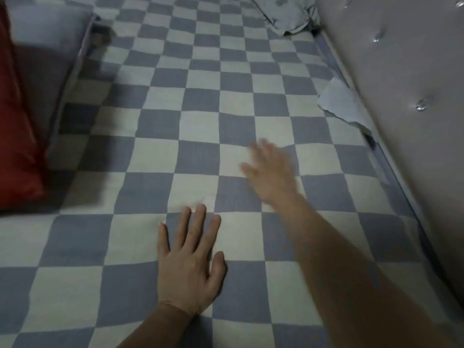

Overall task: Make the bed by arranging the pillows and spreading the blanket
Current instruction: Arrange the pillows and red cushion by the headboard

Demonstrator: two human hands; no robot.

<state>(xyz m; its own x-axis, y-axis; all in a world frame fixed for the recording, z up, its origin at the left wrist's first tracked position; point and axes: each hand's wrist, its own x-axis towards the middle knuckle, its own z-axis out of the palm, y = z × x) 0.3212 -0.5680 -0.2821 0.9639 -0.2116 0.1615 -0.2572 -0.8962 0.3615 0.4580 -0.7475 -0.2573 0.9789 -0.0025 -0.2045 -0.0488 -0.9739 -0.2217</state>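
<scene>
Both hands are laid palm-down on the blanket [200,101], neither one gripping anything. The left hand [190,262] is pressed flat at roughly 6 o'clock in the view, fingers straight and slightly spread, thumb out to the side. The right hand [271,172] is extended further forward, toward 4 o'clock from the centre, with fingers straight; its outline is smeared by motion blur, so contact with the cloth cannot be confirmed.

The blanket is spread across nearly the whole view. It is a woven, matte fabric in a checkerboard of grey-blue and off-white squares, with shallow wrinkles around the left hand's fingertips.

A pale, crumpled pillow [286,13] is located at 1 o'clock, at the far end of the blanket beside the padded panel [401,121]. That panel, smooth and beige with shiny button tufts, runs along the 3 o'clock edge. A turned-up corner of light fabric [344,106] is seen against it at 2 o'clock. A red, glossy cushion [17,146] is positioned at 9 o'clock.
</scene>
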